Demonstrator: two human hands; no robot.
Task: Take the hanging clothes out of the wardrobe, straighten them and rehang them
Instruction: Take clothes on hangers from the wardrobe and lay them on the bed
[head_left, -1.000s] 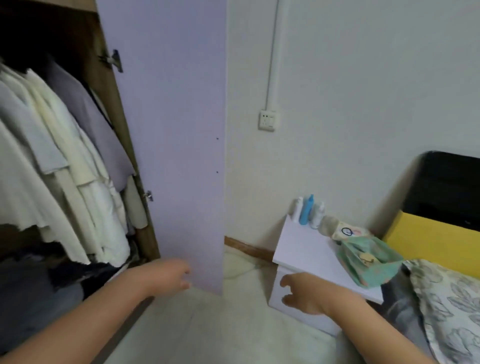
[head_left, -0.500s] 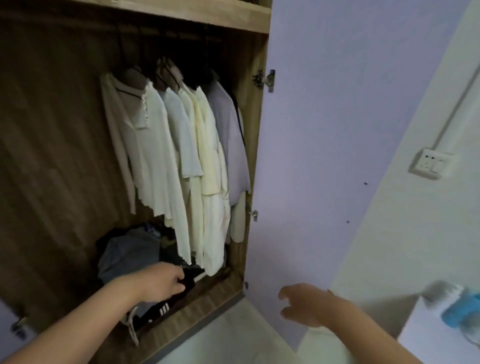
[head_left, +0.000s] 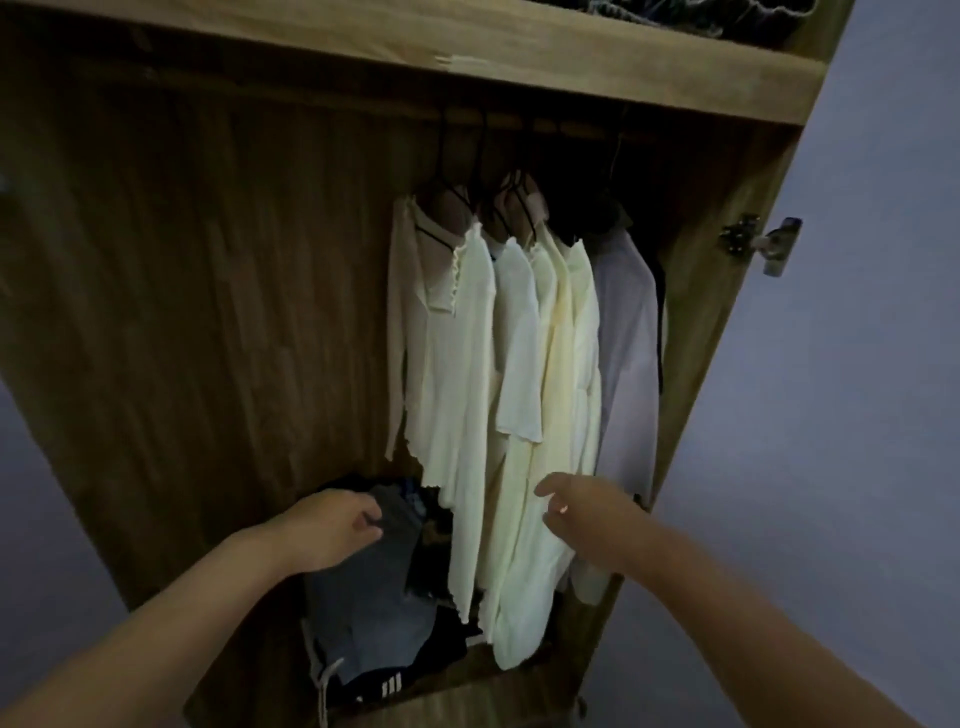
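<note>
Both hands (head_left: 332, 530) (head_left: 587, 506) loosely open, empty.

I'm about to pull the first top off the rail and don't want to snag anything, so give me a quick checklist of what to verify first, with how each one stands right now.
1. Wardrobe door swung clear of the opening: ok.
2. Hanging clothes on black hangers, hooked over the rail: ok, bunched at the right end.
3. Right hand free to take a garment: ok, fingers relaxed, in front of the cream tops; contact cannot tell.
4. Left hand free: ok, holding nothing, loosely curled above the dark clothes pile.
5. Hems clear of that pile: cannot tell, the longest cream top hangs down beside it.
6. Hooks untangled from each other: cannot tell, too dark.
</note>
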